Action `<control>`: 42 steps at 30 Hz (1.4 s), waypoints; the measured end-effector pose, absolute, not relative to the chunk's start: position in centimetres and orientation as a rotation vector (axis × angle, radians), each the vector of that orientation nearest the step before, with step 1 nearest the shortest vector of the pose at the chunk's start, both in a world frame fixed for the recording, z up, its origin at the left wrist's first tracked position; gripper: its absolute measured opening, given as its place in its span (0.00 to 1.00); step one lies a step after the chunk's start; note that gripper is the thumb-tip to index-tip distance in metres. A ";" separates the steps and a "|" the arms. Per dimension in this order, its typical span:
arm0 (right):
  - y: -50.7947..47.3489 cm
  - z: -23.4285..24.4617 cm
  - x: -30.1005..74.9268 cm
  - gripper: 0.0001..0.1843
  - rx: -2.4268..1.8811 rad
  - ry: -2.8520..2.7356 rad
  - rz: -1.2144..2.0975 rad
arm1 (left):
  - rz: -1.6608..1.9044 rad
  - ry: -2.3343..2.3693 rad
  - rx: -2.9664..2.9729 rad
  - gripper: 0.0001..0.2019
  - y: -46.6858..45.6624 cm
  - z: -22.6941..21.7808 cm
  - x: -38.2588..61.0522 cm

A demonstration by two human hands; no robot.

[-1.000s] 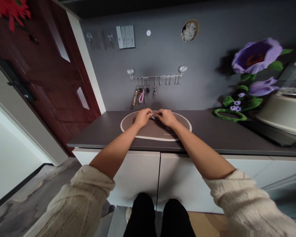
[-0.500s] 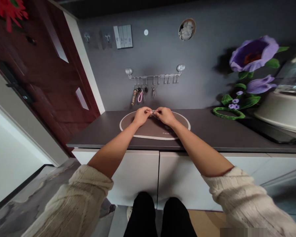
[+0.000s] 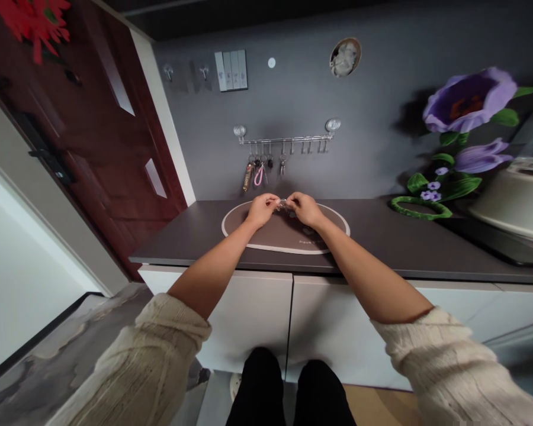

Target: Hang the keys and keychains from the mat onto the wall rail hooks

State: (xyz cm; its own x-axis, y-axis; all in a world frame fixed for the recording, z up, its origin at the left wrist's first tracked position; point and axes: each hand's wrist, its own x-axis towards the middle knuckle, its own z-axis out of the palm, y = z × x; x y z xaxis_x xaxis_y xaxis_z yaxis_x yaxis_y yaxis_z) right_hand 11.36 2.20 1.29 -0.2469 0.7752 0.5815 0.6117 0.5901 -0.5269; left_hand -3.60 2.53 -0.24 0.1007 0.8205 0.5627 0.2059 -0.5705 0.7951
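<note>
My left hand and my right hand meet above the oval brown mat with its pale rim, which lies on the dark countertop. Between their fingertips is a small shiny metal key ring, pinched from both sides. Both hands are closed, thumbs against fingers. Fingers cover parts of the ring, and anything else on it is too small to make out.
Behind my hands, a clear hook rail on the grey wall carries several keys. Purple artificial flowers and a beige appliance stand at right. White cabinet doors lie below the counter; a dark red door is at left.
My view has shifted slightly, so the scene sits further right and lower. My hands have drawn a little apart, and more of the metal key ring shows between them.
</note>
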 end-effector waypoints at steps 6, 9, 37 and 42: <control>2.2 1.4 11.6 0.08 -1.103 -1.917 0.279 | 1.492 1.156 1.945 0.06 2.6 -0.5 -3.7; 2.1 1.6 11.7 0.07 -1.125 -1.878 0.285 | 1.468 1.228 2.011 0.07 2.6 -0.6 -3.8; 8.5 10.5 11.5 0.03 -1.012 -1.314 0.761 | 1.321 1.136 1.736 0.05 3.6 -1.2 -3.3; 9.9 11.4 10.9 0.05 -1.069 -1.283 0.752 | 1.317 1.129 1.729 0.05 3.7 -1.3 -3.3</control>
